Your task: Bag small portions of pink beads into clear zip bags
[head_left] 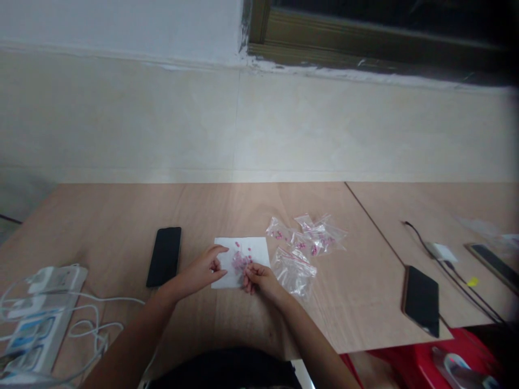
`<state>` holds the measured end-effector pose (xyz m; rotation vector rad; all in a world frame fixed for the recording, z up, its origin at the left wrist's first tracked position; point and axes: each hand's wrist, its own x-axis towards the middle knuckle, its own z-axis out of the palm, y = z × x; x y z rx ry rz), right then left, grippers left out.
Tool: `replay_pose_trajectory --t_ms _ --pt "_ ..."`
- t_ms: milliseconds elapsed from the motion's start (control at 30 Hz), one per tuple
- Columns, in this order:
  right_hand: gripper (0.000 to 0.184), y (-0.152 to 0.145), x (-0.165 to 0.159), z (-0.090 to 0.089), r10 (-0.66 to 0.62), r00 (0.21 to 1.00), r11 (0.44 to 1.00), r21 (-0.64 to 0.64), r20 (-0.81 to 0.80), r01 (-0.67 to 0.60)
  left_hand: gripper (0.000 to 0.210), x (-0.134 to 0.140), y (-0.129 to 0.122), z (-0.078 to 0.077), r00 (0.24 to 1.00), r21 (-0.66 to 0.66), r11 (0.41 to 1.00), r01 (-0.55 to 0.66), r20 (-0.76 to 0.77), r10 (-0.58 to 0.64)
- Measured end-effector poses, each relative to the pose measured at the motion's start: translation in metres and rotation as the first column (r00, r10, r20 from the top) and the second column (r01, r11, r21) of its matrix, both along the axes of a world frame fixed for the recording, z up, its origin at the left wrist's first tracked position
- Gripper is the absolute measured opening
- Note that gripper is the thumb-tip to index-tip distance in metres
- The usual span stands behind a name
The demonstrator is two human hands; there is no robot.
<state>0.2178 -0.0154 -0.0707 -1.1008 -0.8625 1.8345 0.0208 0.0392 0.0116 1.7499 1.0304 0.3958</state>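
A white sheet of paper (260, 247) lies on the wooden table, with small pink pieces (237, 244) loose on it. Over its middle is a small clear plastic bag (239, 261) with pink pieces in or behind it. My right hand (259, 275) pinches the bag's lower right side. At the left of the sheet my left hand (208, 267) is open, thumb and index finger apart, with nothing between them. To the right lie several clear bags with pink pieces (320, 237). Nearer to me is a pile of clear zip bags (294, 272) with no pink showing.
A black phone (164, 256) lies left of the paper. At far left a white power strip (44, 319) trails white cables. On the right are another phone (421, 300), a black cable (458, 276) and a third phone (495, 263). A red stool (450, 359) stands below the table edge.
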Motion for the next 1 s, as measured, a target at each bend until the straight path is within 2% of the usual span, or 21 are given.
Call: replay_pose_trajectory --t_ms 233,367,567,667,733,800,867,933,1000 --pt "0.031 0.000 0.001 0.014 -0.018 0.998 0.999 -0.044 -0.067 0.015 0.036 0.002 0.012 0.018 0.998 0.063 0.997 0.052 -0.048 -0.049" --pt "0.028 -0.002 -0.002 0.026 -0.094 0.990 0.994 -0.057 -0.103 0.088 0.037 -0.002 0.010 0.026 0.999 0.066 0.997 0.039 -0.026 -0.038" --pt "0.028 0.000 -0.005 0.046 -0.228 0.974 0.972 -0.059 -0.010 0.227 0.040 -0.010 0.003 0.038 0.999 0.089 0.995 0.039 0.012 -0.041" --pt "0.031 0.005 -0.003 0.059 -0.273 0.959 0.962 0.025 0.075 0.272 0.034 -0.013 0.001 0.044 0.997 0.110 0.991 0.081 -0.013 -0.080" --pt "0.031 0.007 0.000 0.070 -0.296 0.940 0.951 0.148 0.167 0.273 0.030 -0.016 0.002 0.047 0.991 0.141 0.982 0.126 -0.056 -0.119" --pt "0.030 0.008 0.003 0.085 -0.305 0.911 0.929 0.299 0.278 0.220 0.030 -0.016 0.002 0.048 0.989 0.197 0.971 0.132 -0.089 -0.117" --pt "0.029 0.008 0.005 0.101 -0.291 0.871 0.897 0.429 0.395 0.105 0.033 -0.012 0.003 0.047 0.996 0.223 0.972 0.077 -0.068 -0.064" --pt "0.030 0.007 0.006 0.117 -0.263 0.827 0.855 0.517 0.497 -0.039 0.036 -0.005 0.003 0.044 1.000 0.161 0.987 0.022 -0.003 -0.022" --pt "0.033 0.008 0.007 0.128 -0.246 0.786 0.810 0.565 0.568 -0.155 0.034 0.005 0.003 0.040 0.998 0.077 0.997 0.023 0.064 -0.028"
